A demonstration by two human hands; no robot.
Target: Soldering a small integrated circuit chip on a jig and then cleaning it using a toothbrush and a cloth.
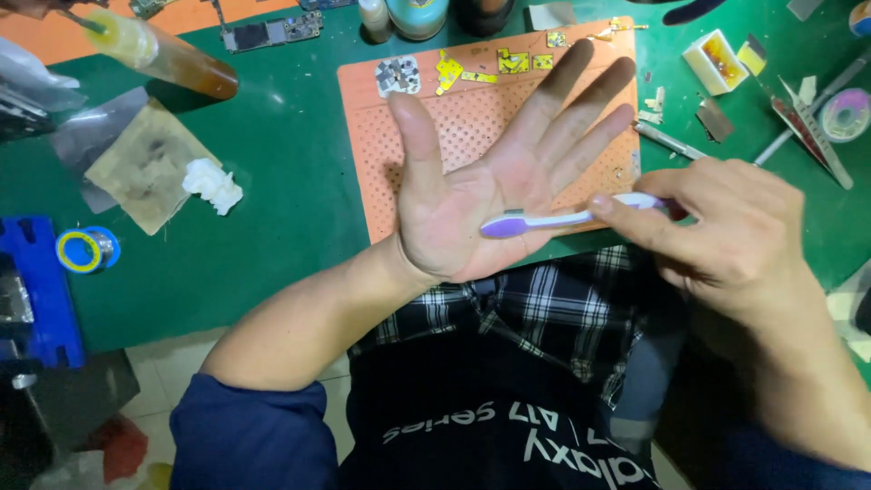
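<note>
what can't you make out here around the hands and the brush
Head view only:
- Brush bristles: face down on the left hand, hidden by the brush head.
- Brush handle end: covered by the right hand.
- Small parts on the orange mat: too small to identify.
- Mat's middle: hidden by the left hand.
- Bottle top: cut off by the upper edge.

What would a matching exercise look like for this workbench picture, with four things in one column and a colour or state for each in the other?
Column one:
1. toothbrush
2. left hand
3. perforated mat
4. tape roll

Column two:
a. orange, lying on the green table
b. yellow, at the table's left edge
c. open, palm up
d. white and purple, held by the right hand

Pairs: 1-d, 2-c, 3-a, 4-b.
</note>
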